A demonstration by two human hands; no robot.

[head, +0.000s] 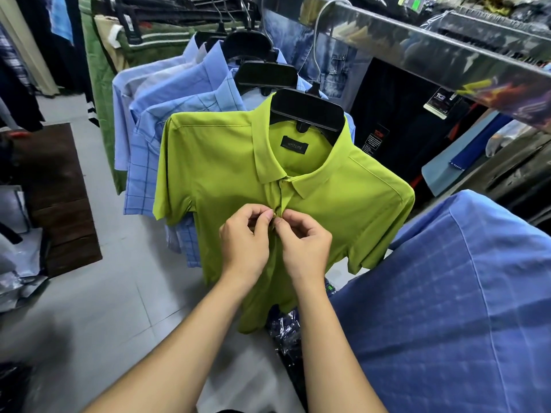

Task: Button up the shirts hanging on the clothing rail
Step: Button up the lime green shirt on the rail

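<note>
One short-sleeved lime-green shirt [223,174], plain with a dark label [295,148] inside the collar, hangs on a black hanger [307,110] from the shiny clothing rail [417,40]. Its long axis runs top to bottom, collar up and hem down, with the front facing the person. Both hands meet at its placket [281,192], a little below the collar. The left hand [243,242] and right hand [307,248] each pinch a placket edge between thumb and forefinger, the other fingers curled; the button is hidden. Behind it hang at least four light blue shirts [167,96]. One darker blue checked shirt [447,293] hangs nearest, on the right.
</note>
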